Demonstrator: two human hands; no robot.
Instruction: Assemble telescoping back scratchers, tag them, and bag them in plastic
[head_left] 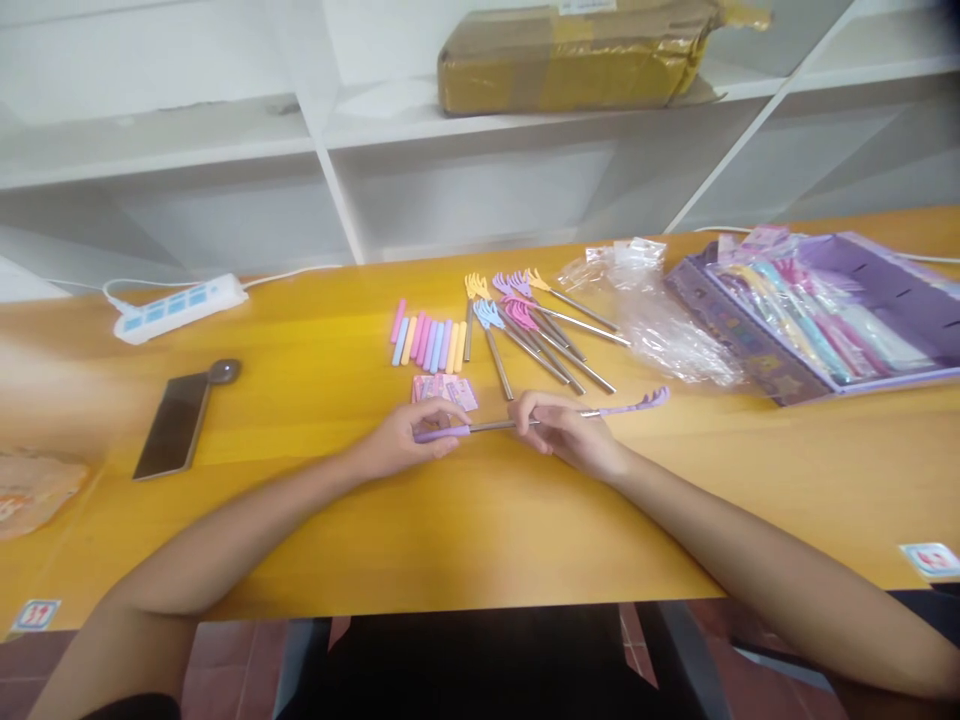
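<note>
Between my two hands lies a back scratcher (491, 426) with a metal rod and a purple claw head pointing right. My left hand (397, 437) is closed on its purple handle sleeve (442, 432). Further along, my right hand (566, 430) wraps its fingers round the metal rod near the claw. Just beyond my hands, pink printed cards (450, 390) lie by a row of pastel handle sleeves (429, 343) in pink, blue, purple and yellow. Several back scratcher rods with coloured claw heads (517, 312) lie fanned out to the right of the sleeves.
Clear plastic bags (667, 320) lie beside a purple display box (885, 300) of wrapped back scratchers at right. A power strip (180, 308) and a phone (172, 425) are on the left. A taped carton (570, 60) rests on the shelf behind.
</note>
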